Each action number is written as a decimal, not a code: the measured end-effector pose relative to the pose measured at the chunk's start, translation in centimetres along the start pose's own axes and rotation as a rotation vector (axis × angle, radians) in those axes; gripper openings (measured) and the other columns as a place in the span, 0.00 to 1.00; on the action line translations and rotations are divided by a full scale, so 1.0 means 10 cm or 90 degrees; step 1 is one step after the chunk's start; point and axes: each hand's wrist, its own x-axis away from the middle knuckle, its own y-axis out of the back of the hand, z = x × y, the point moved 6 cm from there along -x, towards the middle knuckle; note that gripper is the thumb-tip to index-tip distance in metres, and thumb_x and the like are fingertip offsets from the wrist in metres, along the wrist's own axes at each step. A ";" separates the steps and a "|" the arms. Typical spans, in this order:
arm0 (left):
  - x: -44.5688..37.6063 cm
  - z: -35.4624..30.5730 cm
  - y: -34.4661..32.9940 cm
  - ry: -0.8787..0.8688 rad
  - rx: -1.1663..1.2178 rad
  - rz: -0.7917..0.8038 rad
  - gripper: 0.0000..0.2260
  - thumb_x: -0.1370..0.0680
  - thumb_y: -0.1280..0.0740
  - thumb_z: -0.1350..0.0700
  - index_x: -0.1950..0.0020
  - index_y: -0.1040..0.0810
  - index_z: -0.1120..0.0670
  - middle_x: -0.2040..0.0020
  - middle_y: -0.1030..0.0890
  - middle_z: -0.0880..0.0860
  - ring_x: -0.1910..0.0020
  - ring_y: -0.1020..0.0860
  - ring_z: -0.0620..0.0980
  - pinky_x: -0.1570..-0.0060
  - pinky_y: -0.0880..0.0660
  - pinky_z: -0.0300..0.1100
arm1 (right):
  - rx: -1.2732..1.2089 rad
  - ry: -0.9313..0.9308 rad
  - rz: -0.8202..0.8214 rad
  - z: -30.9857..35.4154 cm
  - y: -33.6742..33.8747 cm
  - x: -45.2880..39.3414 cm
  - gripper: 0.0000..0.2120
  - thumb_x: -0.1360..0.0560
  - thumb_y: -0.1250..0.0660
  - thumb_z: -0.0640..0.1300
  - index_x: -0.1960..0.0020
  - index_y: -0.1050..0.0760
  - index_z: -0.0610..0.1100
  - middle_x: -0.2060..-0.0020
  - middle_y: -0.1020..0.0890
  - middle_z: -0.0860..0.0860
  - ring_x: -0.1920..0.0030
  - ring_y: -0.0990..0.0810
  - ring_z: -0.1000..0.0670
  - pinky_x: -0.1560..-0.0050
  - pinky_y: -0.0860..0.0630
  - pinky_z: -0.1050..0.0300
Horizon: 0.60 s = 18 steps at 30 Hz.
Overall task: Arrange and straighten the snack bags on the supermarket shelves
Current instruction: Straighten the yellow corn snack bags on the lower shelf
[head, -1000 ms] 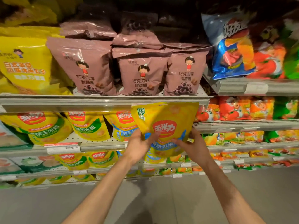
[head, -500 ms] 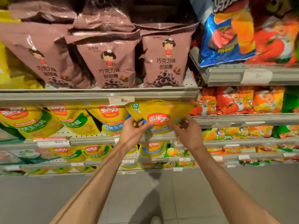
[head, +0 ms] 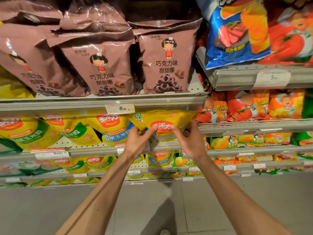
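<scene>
Two hands, left hand (head: 137, 141) and right hand (head: 189, 141), pinch yellow snack bag (head: 162, 121) under shelf edge (head: 169, 103).

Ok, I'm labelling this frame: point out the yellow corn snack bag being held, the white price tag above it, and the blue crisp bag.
Yellow corn snack bag (head: 163, 118): head view, upper front.
White price tag (head: 119, 108): head view, centre.
Blue crisp bag (head: 220, 22): head view, blue panel.

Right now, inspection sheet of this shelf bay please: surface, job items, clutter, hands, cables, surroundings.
Surface: grey shelf, perforated deck, price tag on the shelf edge above.
Job's things: yellow bag at the row's right end, beside yellow bags.
Clutter: nothing seen.
Grippers: left hand and right hand both grip the yellow bag's lower part.
Cables: nothing seen.
Surroundings: brown bags above, blue bag upper right, grey floor.
</scene>
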 end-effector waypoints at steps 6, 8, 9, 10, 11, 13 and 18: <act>-0.08 0.15 -0.08 0.065 -0.007 -0.016 0.18 0.23 0.27 0.43 0.62 0.19 0.56 0.64 0.16 0.50 0.63 0.17 0.49 0.58 0.21 0.47 | 0.068 -0.022 -0.031 0.03 -0.03 -0.10 0.24 0.26 0.32 0.69 0.41 0.30 0.52 0.49 0.17 0.54 0.50 0.17 0.53 0.49 0.21 0.52; -0.11 0.17 -0.10 0.081 -0.024 -0.032 0.19 0.22 0.28 0.43 0.65 0.23 0.54 0.68 0.19 0.49 0.68 0.21 0.48 0.61 0.25 0.45 | 0.083 -0.035 -0.040 0.00 -0.03 -0.13 0.27 0.28 0.34 0.72 0.42 0.31 0.53 0.49 0.17 0.55 0.51 0.17 0.51 0.48 0.20 0.48; -0.12 0.17 -0.12 0.079 -0.025 -0.026 0.18 0.22 0.28 0.43 0.63 0.21 0.55 0.65 0.17 0.49 0.66 0.20 0.48 0.59 0.23 0.45 | 0.085 -0.041 -0.041 -0.02 -0.04 -0.14 0.28 0.29 0.35 0.75 0.42 0.31 0.55 0.50 0.17 0.56 0.51 0.16 0.50 0.47 0.19 0.47; -0.14 0.18 -0.14 0.075 -0.022 -0.019 0.16 0.21 0.29 0.44 0.60 0.17 0.55 0.62 0.14 0.49 0.63 0.17 0.46 0.56 0.21 0.44 | 0.087 -0.047 -0.037 -0.04 -0.05 -0.14 0.30 0.31 0.36 0.77 0.42 0.32 0.56 0.50 0.17 0.56 0.52 0.15 0.50 0.47 0.18 0.45; -0.15 0.16 -0.16 0.074 -0.021 -0.013 0.15 0.21 0.29 0.44 0.56 0.15 0.55 0.59 0.13 0.48 0.60 0.16 0.44 0.55 0.20 0.42 | 0.086 -0.049 -0.034 -0.06 -0.06 -0.15 0.30 0.32 0.37 0.79 0.42 0.33 0.58 0.49 0.17 0.57 0.53 0.14 0.49 0.48 0.18 0.44; -0.16 0.13 -0.17 0.070 -0.033 -0.007 0.15 0.20 0.30 0.44 0.53 0.15 0.55 0.57 0.13 0.48 0.61 0.16 0.41 0.58 0.22 0.39 | 0.089 -0.051 -0.038 -0.08 -0.06 -0.17 0.30 0.32 0.37 0.79 0.43 0.34 0.59 0.50 0.17 0.56 0.54 0.14 0.48 0.49 0.17 0.43; -0.28 0.14 -0.16 0.076 -0.069 -0.015 0.24 0.21 0.30 0.41 0.65 0.22 0.60 0.70 0.18 0.48 0.71 0.22 0.42 0.65 0.29 0.38 | 0.104 -0.039 -0.042 0.03 -0.05 -0.22 0.23 0.23 0.35 0.67 0.46 0.31 0.48 0.60 0.18 0.55 0.59 0.15 0.47 0.52 0.18 0.39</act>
